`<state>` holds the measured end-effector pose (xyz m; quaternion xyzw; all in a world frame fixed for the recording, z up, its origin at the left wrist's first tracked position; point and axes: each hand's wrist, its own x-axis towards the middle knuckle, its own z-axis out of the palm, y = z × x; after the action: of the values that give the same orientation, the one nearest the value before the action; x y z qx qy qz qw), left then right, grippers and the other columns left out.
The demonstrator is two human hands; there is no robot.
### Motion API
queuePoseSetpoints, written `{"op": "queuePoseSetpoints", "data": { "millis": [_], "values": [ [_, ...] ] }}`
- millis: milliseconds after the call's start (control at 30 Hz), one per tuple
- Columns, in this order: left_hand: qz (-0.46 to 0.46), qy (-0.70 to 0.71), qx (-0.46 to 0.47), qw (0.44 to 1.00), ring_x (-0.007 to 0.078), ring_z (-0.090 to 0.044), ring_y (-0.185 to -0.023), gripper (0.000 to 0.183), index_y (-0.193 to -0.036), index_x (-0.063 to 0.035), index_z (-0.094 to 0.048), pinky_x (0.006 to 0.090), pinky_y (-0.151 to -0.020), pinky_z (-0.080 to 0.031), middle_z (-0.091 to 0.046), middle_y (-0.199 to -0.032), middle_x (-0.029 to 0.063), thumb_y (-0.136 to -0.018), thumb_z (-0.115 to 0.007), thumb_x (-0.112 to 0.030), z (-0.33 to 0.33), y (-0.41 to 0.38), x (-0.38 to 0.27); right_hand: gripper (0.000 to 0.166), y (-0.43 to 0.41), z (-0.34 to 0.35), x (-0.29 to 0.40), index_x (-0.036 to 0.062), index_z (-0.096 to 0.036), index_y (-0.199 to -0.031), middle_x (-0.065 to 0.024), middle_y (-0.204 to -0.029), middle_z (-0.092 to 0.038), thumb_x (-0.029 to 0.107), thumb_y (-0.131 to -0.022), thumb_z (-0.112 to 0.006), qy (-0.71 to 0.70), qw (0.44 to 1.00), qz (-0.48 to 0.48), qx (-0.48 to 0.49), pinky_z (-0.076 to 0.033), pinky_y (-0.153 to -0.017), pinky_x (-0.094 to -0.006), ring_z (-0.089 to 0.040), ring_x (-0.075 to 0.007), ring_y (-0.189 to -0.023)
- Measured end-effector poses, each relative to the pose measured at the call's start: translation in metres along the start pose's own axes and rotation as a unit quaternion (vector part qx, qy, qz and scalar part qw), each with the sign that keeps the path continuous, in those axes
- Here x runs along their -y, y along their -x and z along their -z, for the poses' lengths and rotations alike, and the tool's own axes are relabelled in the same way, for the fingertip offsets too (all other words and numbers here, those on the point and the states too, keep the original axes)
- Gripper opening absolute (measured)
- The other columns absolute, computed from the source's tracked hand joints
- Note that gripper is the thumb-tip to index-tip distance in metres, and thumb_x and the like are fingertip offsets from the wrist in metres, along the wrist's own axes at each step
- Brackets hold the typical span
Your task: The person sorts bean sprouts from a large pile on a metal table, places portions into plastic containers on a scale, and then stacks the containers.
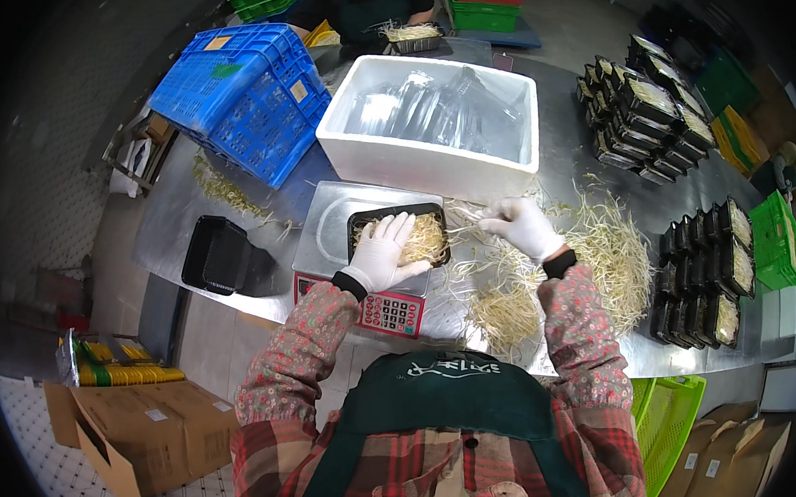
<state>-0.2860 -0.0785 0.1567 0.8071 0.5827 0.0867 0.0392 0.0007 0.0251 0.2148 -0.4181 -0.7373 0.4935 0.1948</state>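
Note:
A black plastic tray (446, 251) of bean sprouts (420, 244) sits on the metal pan of a digital scale (328, 210). My left hand (383, 249), in a white glove, lies flat on these sprouts with its fingers extended. To the right of the tray, my gloved right hand (524, 227) is raised over the table with its fingertips pinched on a few sprout strands (467, 214). Beneath and beside it lie a small heap of sprouts (505, 316) and a larger pile (609, 254). The scale's red keypad panel (394, 314) faces me, partly covered by my left sleeve.
Behind the scale stands a white foam box (423, 168) of clear plastic pieces, beside a blue crate (243, 95). An unfilled black tray (214, 254) lies left. Filled trays (704, 274) and more stacks (652, 120) occupy the right. Across the table, a person (368, 7) has another sprout tray (414, 39).

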Motion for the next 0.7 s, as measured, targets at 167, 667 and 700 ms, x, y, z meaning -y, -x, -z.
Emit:
{"op": "queuePoseSetpoints", "data": {
  "millis": [167,667,700],
  "values": [
    [-0.020,0.049,0.016,0.998,0.0351,-0.044,-0.129,0.089,-0.147,-0.0022,-0.038,0.0515,-0.103,-0.036,-0.047,-0.142,0.0173,-0.084,-0.062,-0.060,0.014,-0.014,-0.004,0.037,0.022,0.026,-0.114,0.0123,-0.073,-0.107,-0.0109,-0.098,-0.073,0.026,-0.074,-0.082,0.505,0.843,-0.102,0.155,-0.055,-0.082,-0.0389,-0.070,-0.0270,-0.088],
    [-0.033,0.019,-0.020,0.999,0.0325,-0.048,-0.116,0.087,-0.147,-0.0014,-0.038,0.0492,-0.089,-0.040,-0.049,-0.138,0.0134,-0.083,-0.062,-0.054,-0.010,-0.018,0.010,0.028,-0.057,-0.121,0.007,0.0079,-0.065,-0.084,-0.0168,-0.073,-0.066,0.031,-0.092,-0.050,0.318,0.934,0.161,0.009,-0.051,-0.068,-0.0490,-0.066,-0.0382,-0.073],
    [-0.040,0.043,-0.045,0.997,0.0324,-0.050,-0.114,0.087,-0.146,-0.0009,-0.038,0.0492,-0.090,-0.040,-0.050,-0.137,0.0123,-0.081,-0.064,-0.052,-0.007,-0.017,0.011,0.032,-0.063,-0.120,0.009,0.0067,-0.065,-0.082,-0.0190,-0.075,-0.067,0.034,-0.092,-0.051,0.317,0.936,0.150,0.034,-0.051,-0.068,-0.0489,-0.066,-0.0389,-0.075]
  ]
}}
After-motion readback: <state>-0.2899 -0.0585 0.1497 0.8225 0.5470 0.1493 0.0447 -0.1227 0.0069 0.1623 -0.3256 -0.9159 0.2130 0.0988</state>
